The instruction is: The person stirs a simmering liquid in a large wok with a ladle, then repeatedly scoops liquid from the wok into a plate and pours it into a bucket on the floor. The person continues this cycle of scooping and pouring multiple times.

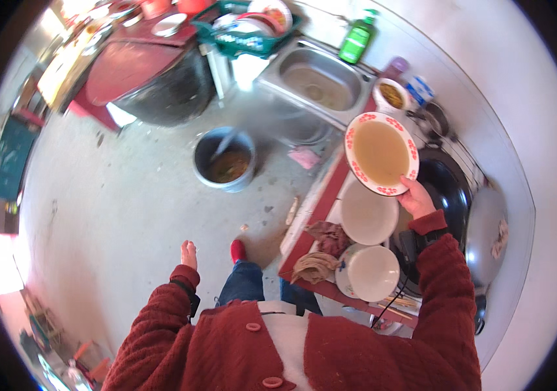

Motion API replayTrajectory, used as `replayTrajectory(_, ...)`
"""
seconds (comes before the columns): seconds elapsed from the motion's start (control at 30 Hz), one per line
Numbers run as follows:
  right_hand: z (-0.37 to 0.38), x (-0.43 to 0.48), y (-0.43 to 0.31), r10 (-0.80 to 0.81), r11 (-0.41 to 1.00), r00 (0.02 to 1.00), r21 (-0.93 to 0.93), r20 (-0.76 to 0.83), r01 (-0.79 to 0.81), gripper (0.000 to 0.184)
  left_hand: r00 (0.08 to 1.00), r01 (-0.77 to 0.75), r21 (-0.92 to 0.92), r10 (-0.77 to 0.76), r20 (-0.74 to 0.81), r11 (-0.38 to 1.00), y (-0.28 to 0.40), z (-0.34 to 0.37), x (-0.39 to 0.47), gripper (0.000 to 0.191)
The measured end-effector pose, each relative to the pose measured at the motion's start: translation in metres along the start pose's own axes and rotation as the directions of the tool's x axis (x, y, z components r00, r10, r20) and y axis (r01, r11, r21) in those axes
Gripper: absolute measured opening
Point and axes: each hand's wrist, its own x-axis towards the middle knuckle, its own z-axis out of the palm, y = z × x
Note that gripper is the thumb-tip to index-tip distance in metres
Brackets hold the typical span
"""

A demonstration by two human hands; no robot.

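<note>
My right hand (416,198) grips the rim of an enamel basin (381,154) with a red flower pattern, which holds cloudy brownish liquid. The basin is over the counter, partly above a pale round bowl (367,215) and beside a black wok (447,181). My left hand (188,255) hangs over the floor at my left side, holding nothing, with its fingers extended. Nearer my body on the counter is a white bowl (374,273), with a brown cloth (315,268) and a dark red cloth (330,238) beside it.
A bucket (224,159) with food scraps stands on the floor. Beyond the counter are a steel sink (320,80), a green soap bottle (357,39) and a green dish basket (246,41). A grey wok lid (486,234) leans by the wall.
</note>
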Motion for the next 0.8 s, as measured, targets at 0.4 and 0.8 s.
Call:
replayTrajectory(0.4, 0.164, 0.082, 0.109, 0.171, 0.981, 0.957, -0.136, 0.235, -0.142, 0.034, 0.780, 0.575, -0.358, -0.625, -0.032, 0.736, -0.106, -0.163, -0.074, 0.064)
replayTrajectory(0.8, 0.267, 0.173, 0.176, -0.599, -0.009, 0.747, -0.935, 0.290, 0.355, 0.020, 0.662, 0.643, -0.519, -0.750, 0.007, 0.563, -0.156, -0.161, -0.146, 0.061)
